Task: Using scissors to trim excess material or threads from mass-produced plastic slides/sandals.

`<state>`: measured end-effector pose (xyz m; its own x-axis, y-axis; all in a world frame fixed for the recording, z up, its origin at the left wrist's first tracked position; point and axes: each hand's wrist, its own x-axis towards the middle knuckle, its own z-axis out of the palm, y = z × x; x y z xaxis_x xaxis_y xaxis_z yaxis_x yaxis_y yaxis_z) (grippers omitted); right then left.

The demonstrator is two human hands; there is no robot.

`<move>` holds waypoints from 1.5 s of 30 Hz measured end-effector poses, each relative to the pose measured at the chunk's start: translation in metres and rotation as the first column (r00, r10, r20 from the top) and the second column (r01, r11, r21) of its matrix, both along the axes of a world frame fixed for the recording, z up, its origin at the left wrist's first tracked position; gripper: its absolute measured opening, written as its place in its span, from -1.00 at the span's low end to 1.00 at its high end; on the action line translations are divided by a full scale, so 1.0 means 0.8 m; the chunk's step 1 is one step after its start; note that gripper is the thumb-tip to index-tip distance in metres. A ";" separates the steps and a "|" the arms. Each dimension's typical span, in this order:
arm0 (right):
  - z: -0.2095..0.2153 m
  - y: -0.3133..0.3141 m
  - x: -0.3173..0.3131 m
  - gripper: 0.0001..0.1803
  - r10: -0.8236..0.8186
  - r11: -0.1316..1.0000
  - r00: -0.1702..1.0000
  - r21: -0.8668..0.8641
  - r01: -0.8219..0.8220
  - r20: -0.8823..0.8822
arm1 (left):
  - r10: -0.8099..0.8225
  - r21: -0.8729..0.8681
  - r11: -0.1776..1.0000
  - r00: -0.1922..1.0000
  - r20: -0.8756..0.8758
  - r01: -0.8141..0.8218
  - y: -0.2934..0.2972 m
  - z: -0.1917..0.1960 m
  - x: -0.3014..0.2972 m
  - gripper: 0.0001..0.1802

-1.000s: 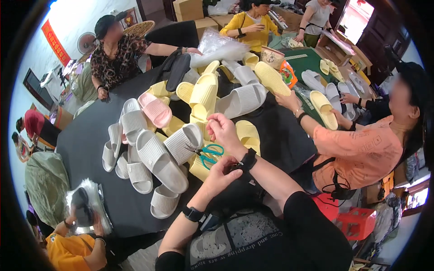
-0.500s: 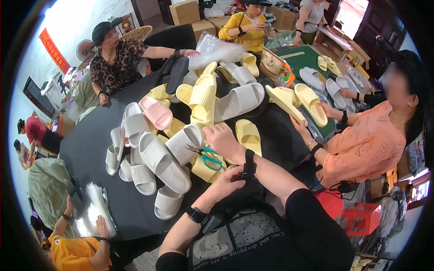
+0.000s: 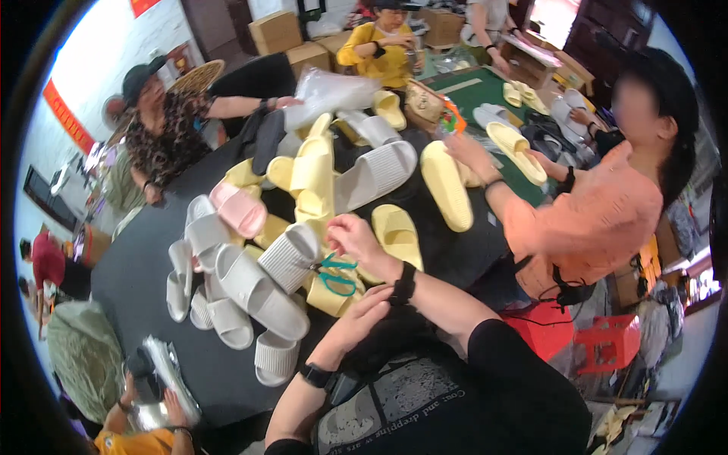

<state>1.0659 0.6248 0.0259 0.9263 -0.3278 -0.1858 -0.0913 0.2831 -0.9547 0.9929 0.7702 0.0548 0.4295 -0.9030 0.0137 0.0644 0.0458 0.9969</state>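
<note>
My left hand (image 3: 362, 314) reaches across my body, its fingers closed at the black wristband (image 3: 403, 285) on my right wrist. My right hand (image 3: 362, 241) hovers over the slipper pile with curled fingers and nothing visible in them. Just below it lie teal-handled scissors (image 3: 335, 274), on a yellow slipper and beside a grey ribbed slipper (image 3: 291, 256). To the right of that hand rests another yellow slipper (image 3: 397, 236). Left of it are several grey slippers (image 3: 262, 292) and a pink one (image 3: 238, 209). A large grey slipper (image 3: 377, 176) lies beyond.
The black table (image 3: 159, 280) carries the heap. At right, a person in orange (image 3: 599, 205) handles yellow slippers (image 3: 446, 186). Across the table another person's hand touches clear plastic bags (image 3: 331, 97). More bags (image 3: 171, 379) lie at near left. A red stool (image 3: 607, 343) stands at right.
The view has shifted, moving the table scene slightly left. The person in orange has moved the yellow slippers apart, one hand now nearer the table. My left hand stays at my right wrist, its fingers straighter.
</note>
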 end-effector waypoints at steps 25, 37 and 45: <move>0.053 0.006 -0.015 -0.89 0.067 0.165 0.989 0.976 -0.141 0.131 | 0.026 -0.090 0.996 0.939 0.343 0.005 -0.005 -0.023 -0.001 -0.91; 0.044 0.007 -0.003 -0.94 0.013 0.287 0.995 0.953 -0.094 0.094 | -0.211 -0.036 0.977 0.925 -0.315 0.210 0.006 -0.010 0.008 -0.89; 0.056 0.014 -0.001 -0.97 -0.174 0.307 0.985 0.949 0.066 -0.012 | -0.222 0.078 0.970 0.970 -0.099 0.230 0.017 -0.023 0.000 -0.77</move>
<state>1.0651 0.6362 0.0708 0.9205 -0.0882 -0.3806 0.0831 0.9961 -0.0298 0.9933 0.7841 0.0361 0.2103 -0.9726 -0.0995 0.1516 -0.0682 0.9861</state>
